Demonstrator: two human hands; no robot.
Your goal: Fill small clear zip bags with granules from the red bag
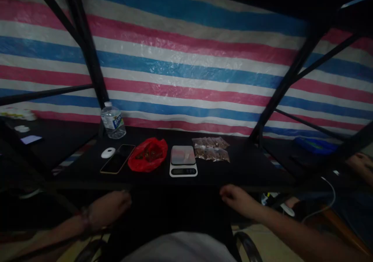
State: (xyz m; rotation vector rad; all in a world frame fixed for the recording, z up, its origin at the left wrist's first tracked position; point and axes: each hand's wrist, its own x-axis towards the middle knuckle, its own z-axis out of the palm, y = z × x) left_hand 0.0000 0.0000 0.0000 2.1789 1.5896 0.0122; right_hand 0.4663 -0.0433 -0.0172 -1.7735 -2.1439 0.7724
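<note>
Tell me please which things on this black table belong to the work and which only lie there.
Likely for work:
white digital scale
red plastic bag with brown contents
clear, brown-filled plastic packets

Likely just lying about:
clear plastic bottle
dark-screened rectangular phone
small white rounded object

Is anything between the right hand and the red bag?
Yes: in the head view, the scale sits on the table beside the red bag, and its front part lies across the straight line from the right hand. The packets lie farther back, off that line.
</note>
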